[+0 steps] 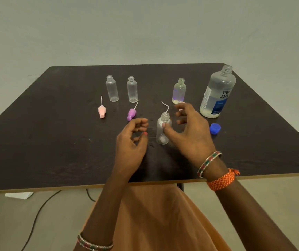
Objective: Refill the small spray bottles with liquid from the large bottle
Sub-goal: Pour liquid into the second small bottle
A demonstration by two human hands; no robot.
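Table [36,142]: dark brown top, pale tan edge.
Large bottle [217,91], 1 o'clock: frosted clear, white and blue label, pale yellowish liquid.
Cap [215,128], 3 o'clock: blue.
Small bottles, 11 o'clock [112,88] and 12 o'clock [132,89], and centre [163,131]: clear.
Small bottle [179,91], 1 o'clock: clear, purple tint.
Spray tops, 9 o'clock: pink [101,111], purple [131,114].
Bangles [208,163]: red, green, silver.
Wrist thread [221,180]: orange, white flecks.
Garment [163,214]: orange.
Wall [145,29]: pale grey-green.

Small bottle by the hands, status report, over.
Left hand open, holding nothing. Right hand open, thumb touching small bottle, uncapped, upright. Large bottle uncapped, right. Nothing blocking.
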